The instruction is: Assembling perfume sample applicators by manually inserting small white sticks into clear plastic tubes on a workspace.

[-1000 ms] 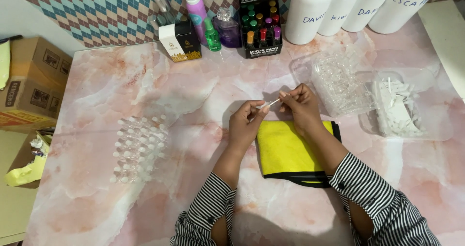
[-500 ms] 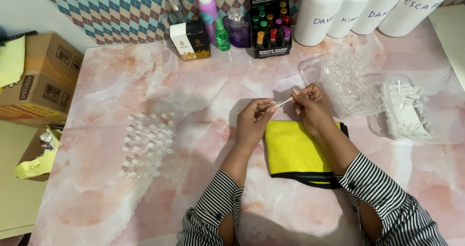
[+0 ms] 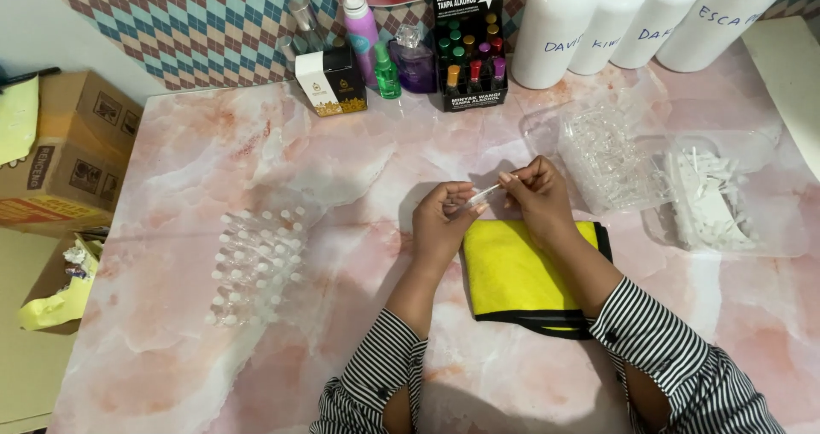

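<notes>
Both hands work above the top edge of the yellow cloth [image 3: 521, 267] on the marble bench [image 3: 188, 169]. My left hand [image 3: 442, 222] pinches a small clear vial [image 3: 480, 198] between its fingers, just left of my right hand [image 3: 534, 196], whose fingers are narrow on the vial's other end, maybe on a thin insert, too small to tell. I judge the step in hand as fitting a part into the vial; the next move would call for a steady, straight push while the left grip stays firm. Containers: right of the cloth, a clear plastic tray [image 3: 611, 156] holds many small clear vials, and beyond it another clear tray [image 3: 735, 203] holds a heap of small white plastic pieces. Well left of the cloth, a cluster of capped vials [image 3: 256, 263] stands upright on the bench. Beyond the cloth, at the bench's back edge: big white bottles [image 3: 555, 28], a black display box [image 3: 470, 54] of small coloured bottles, a white-and-black carton [image 3: 331, 82].
</notes>
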